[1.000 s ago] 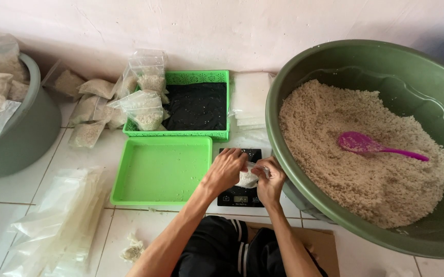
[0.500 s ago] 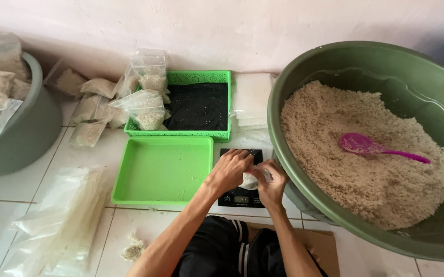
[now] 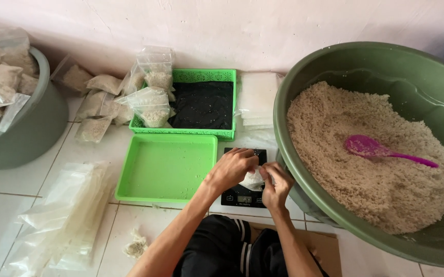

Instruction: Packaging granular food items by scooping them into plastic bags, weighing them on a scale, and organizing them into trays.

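Observation:
My left hand (image 3: 230, 168) and my right hand (image 3: 275, 183) both grip a small clear plastic bag of pale grains (image 3: 253, 179) over a black digital scale (image 3: 242, 194) on the tiled floor. The fingers of both hands pinch at the bag's top. Just right of my hands stands a big green basin (image 3: 304, 87) heaped with pale crumbly grains (image 3: 365, 190). A purple plastic scoop (image 3: 373, 149) lies on the heap.
An empty green tray (image 3: 165, 169) lies left of the scale, a green basket with a black lining (image 3: 201, 105) behind it. Filled bags (image 3: 150, 105) lean there, more in a grey tub (image 3: 32, 123). Empty clear bags (image 3: 63, 215) are stacked at the left, white sheets (image 3: 257, 100) by the wall.
The view has shifted slightly left and down. My hands stay over the scale, with the fingers working a little along the top of the small bag.

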